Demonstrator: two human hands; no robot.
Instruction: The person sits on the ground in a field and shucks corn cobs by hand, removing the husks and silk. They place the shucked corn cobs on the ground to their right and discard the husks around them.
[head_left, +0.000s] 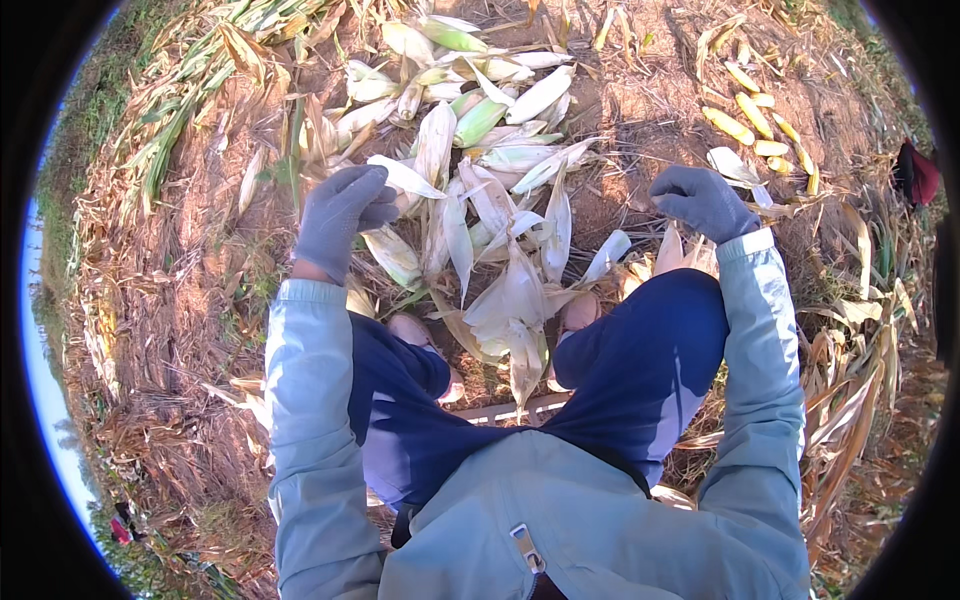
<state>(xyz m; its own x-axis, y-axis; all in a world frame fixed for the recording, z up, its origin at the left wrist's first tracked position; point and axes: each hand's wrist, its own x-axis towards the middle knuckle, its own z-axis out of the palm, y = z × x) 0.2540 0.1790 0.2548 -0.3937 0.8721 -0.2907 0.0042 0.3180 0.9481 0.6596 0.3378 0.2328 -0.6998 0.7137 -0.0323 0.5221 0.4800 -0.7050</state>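
My left hand (343, 214), in a grey knit glove, is raised left of a heap of corn ears (480, 120) in pale husks. A whitish husk leaf (407, 178) meets its fingertips; whether the fingers pinch it cannot be told. My right hand (697, 201), gloved alike, hovers over the ground to the right with its fingers curled in, and nothing shows in them. Just beyond it are loose white husk pieces (733, 166). Peeled-back dry husks (517, 300) lie between my feet, and a husked ear (394, 255) rests below my left hand.
Bare yellow corn cobs (754, 116) lie on the soil at the upper right. Cut green and dry stalks (180, 112) are piled at the upper left. More dry stalks (855, 397) flank my right side. A dark red item (916, 174) sits at the far right edge.
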